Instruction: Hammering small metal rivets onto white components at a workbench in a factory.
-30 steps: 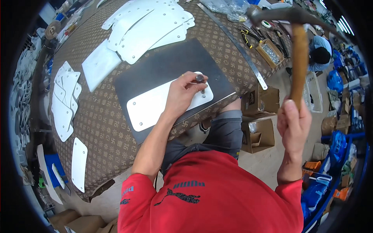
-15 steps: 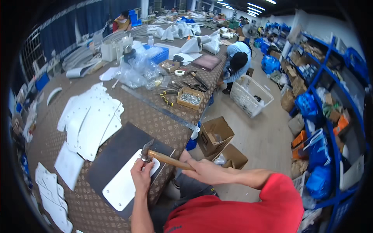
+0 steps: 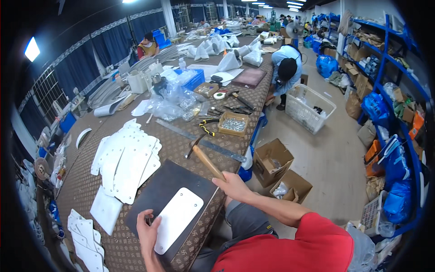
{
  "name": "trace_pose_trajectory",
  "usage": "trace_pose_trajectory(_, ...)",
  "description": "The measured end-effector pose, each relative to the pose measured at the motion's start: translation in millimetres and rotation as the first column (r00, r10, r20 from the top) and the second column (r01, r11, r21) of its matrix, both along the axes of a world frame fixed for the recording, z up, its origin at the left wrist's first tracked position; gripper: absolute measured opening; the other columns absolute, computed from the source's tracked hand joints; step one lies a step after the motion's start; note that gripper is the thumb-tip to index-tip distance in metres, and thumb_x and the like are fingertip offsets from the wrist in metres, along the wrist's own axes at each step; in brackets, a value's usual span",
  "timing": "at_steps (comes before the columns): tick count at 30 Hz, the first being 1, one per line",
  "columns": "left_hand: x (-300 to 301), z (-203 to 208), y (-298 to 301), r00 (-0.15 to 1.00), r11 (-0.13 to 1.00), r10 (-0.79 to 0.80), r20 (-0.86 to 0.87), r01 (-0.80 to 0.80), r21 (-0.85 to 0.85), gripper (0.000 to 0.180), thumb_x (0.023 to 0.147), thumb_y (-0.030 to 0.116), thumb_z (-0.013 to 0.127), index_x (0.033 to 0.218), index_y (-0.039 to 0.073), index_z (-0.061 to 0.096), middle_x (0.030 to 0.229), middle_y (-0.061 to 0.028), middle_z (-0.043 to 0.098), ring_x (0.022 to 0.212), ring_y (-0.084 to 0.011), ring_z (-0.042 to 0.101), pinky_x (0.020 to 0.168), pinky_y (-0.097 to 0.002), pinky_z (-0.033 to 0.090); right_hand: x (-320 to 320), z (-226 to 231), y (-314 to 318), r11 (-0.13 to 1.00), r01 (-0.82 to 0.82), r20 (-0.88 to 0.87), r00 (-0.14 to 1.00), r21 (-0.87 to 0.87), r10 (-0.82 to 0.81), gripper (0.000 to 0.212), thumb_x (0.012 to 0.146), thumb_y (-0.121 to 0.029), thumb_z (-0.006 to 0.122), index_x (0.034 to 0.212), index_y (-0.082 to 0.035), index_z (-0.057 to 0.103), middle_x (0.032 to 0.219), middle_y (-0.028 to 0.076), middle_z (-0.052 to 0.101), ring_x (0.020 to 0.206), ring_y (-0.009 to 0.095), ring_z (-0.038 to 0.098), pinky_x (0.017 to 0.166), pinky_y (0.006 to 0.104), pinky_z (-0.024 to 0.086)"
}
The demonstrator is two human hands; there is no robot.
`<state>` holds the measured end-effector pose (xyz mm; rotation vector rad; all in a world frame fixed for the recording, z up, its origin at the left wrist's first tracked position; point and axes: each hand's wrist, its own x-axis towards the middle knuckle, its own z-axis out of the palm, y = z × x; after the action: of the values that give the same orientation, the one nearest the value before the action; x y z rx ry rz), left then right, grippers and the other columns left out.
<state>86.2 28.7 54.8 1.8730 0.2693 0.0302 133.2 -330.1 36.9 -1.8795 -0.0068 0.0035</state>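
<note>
A hammer with a wooden handle is in my right hand, its head raised above the near part of the table. On a dark rectangular pad lies a white panel with rounded corners and small metal studs near its ends. My left hand is at the panel's left edge, thumb and fingers curved but apart, with nothing visible between them. Whether it touches the panel I cannot tell. A pile of studded white panels lies left of the pad, with a plain white sheet below it.
A steel ruler lies beyond the pad, near a box of small metal parts and yellow-black pliers. More white panels lie at lower left. Cardboard boxes stand right of the table. A co-worker bends by a white basket.
The hammer has lifted away from the panel's far end. My left hand has moved from that end down to the panel's left edge. The view has shifted.
</note>
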Motion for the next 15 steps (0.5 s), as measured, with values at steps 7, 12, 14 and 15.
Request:
trace_pose_trajectory(7, -17.4, -5.0, 32.7, 0.979, 0.648, -0.123, -0.16, 0.201, 0.735, 0.084, 0.059, 0.014, 0.094, 0.131, -0.003, 0.054, 0.126, -0.0207, 0.056, 0.112, -0.0403, 0.06, 0.098, -0.0423, 0.051, 94.4, -39.6, 42.7, 0.983, 0.172, 0.168, 0.969, 0.058, -0.179, 0.036, 0.096, -0.032, 0.066, 0.089, 0.003, 0.059, 0.071, 0.018, 0.065, 0.066, 0.028, 0.066, 0.063, 0.0417, 0.05)
trace_pose_trajectory(12, -10.6, 18.1, 25.4, 0.957, 0.67, -0.059, -0.284, 0.249, 0.699, 0.068, 0.06, 0.014, 0.091, 0.117, -0.007, 0.062, 0.113, -0.0224, 0.063, 0.103, -0.0358, 0.064, 0.091, -0.0398, 0.052, 115.0, -62.1, 56.2, 0.987, 0.152, 0.246, 0.96, -0.06, -0.133, 0.035, 0.095, -0.031, 0.065, 0.094, 0.004, 0.06, 0.08, 0.029, 0.066, 0.08, 0.047, 0.068, 0.066, 0.05, 0.051)
trace_pose_trajectory(14, 7.7, 9.1, 40.0, 0.966, 0.665, -0.132, -0.222, 0.252, 0.703, 0.043, 0.065, 0.019, 0.088, 0.093, -0.006, 0.066, 0.093, -0.0204, 0.067, 0.088, -0.0344, 0.066, 0.08, -0.0411, 0.052, 110.6, -45.1, 44.1, 0.993, 0.111, 0.137, 0.984, 0.037, -0.115, 0.035, 0.096, -0.03, 0.064, 0.09, 0.004, 0.06, 0.078, 0.027, 0.067, 0.076, 0.043, 0.068, 0.065, 0.0479, 0.051)
trace_pose_trajectory(15, 14.9, 7.7, 47.5, 0.963, 0.612, -0.16, -0.218, 0.27, 0.743, 0.04, 0.068, 0.019, 0.086, 0.093, -0.005, 0.066, 0.093, -0.0196, 0.067, 0.086, -0.0339, 0.066, 0.076, -0.0415, 0.051, 112.7, -51.0, 41.6, 0.991, 0.13, 0.19, 0.974, -0.024, -0.123, 0.034, 0.096, -0.03, 0.065, 0.091, 0.004, 0.061, 0.078, 0.024, 0.068, 0.074, 0.039, 0.069, 0.065, 0.0464, 0.051)
